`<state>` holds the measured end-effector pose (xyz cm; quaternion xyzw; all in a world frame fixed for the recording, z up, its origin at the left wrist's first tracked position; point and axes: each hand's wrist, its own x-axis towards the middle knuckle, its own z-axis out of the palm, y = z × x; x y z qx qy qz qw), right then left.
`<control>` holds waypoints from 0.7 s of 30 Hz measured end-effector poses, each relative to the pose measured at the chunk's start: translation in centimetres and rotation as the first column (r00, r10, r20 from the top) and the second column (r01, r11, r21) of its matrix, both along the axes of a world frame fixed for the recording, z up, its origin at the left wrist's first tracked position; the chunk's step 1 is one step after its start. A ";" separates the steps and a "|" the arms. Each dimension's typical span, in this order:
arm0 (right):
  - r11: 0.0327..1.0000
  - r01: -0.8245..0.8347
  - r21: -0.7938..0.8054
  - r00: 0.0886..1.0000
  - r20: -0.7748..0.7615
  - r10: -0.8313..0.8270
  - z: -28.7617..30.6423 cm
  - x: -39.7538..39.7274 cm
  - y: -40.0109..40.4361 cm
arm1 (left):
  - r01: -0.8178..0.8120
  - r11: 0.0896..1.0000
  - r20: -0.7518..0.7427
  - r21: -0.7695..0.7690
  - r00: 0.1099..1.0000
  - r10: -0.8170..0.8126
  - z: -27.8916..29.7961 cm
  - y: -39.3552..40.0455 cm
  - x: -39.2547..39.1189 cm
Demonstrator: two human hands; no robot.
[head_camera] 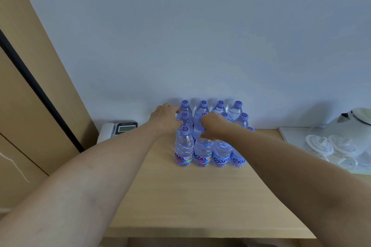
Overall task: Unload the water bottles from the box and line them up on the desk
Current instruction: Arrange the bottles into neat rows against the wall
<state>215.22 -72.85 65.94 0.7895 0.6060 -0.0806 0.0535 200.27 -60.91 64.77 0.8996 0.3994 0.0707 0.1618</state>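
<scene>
Both hands [166,115] grip upright bottles [202,146] on the desk [190,196].

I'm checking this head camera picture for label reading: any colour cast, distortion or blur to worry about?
Head view: a blue-violet cast tints the wall and bottles; wide-angle bending curves the desk edges and stretches both forearms; the front bottle labels stay readable; the kettle at the right edge looks soft.

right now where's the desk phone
In the head view the desk phone sits at the left back of the desk, against the wall, left of the block of water bottles and just beyond the left forearm.
</scene>
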 end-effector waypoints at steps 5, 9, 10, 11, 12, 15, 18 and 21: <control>1.000 0.007 -0.011 1.000 -0.002 -0.007 0.1 -0.1 0.1 | 0.007 1.000 -0.002 0.000 1.000 -0.007 0.1 0.0 0.3; 0.999 -0.011 -0.035 0.999 -0.038 0.009 0.3 0.1 0.3 | 0.004 1.000 -0.013 -0.003 1.000 -0.004 0.2 0.0 0.4; 0.999 -0.002 -0.037 0.999 -0.046 0.000 0.3 0.2 0.3 | 0.001 1.000 -0.013 -0.002 1.000 -0.002 0.2 0.0 0.4; 1.000 0.002 -0.027 0.999 -0.039 -0.003 0.4 0.2 0.2 | -0.001 1.000 -0.014 -0.002 1.000 0.001 0.2 0.0 0.4; 0.999 0.024 -0.021 0.999 -0.040 -0.025 0.5 0.2 0.1 | -0.002 1.000 -0.014 -0.003 1.000 0.002 0.2 0.0 0.4; 0.999 0.033 -0.016 0.999 -0.032 -0.034 0.2 0.3 0.0 | -0.005 1.000 -0.015 -0.004 1.000 0.004 0.2 -0.2 0.4; 0.999 0.018 -0.039 0.999 -0.039 -0.020 0.2 0.4 0.1 | -0.007 1.000 -0.014 0.001 1.000 0.007 0.3 -0.3 0.4; 1.000 -0.014 -0.028 0.998 -0.053 0.013 0.2 0.5 0.0 | -0.005 1.000 -0.021 0.008 1.000 0.005 0.3 -0.4 0.5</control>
